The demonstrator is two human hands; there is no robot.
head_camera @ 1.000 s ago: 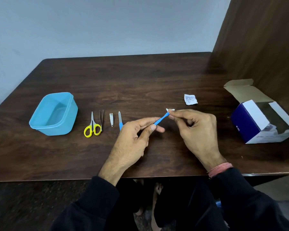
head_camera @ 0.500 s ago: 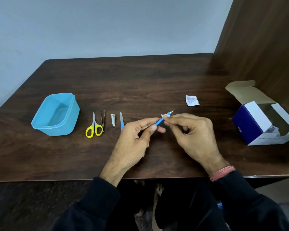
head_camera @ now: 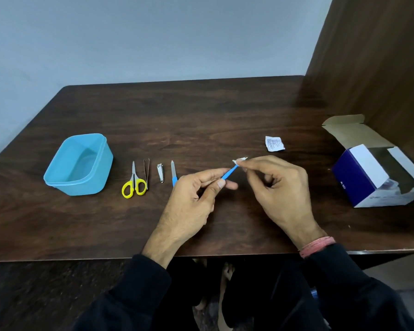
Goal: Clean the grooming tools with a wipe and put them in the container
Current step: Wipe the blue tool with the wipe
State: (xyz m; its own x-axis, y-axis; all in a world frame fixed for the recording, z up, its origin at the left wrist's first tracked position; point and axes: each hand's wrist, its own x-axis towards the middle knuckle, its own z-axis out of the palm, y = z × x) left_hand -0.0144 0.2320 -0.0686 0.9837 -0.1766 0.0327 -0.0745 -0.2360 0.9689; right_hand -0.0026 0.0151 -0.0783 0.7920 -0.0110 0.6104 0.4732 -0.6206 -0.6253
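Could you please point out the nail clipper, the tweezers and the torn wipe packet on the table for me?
nail clipper (head_camera: pixel 160 173): head view, on the middle of its metal body.
tweezers (head_camera: pixel 146 173): head view, midway along the arms.
torn wipe packet (head_camera: pixel 274 143): head view, on its printed face.

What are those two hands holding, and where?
Left hand pinches the blue tool by its handle; right hand pinches a wipe around the tool's tip.
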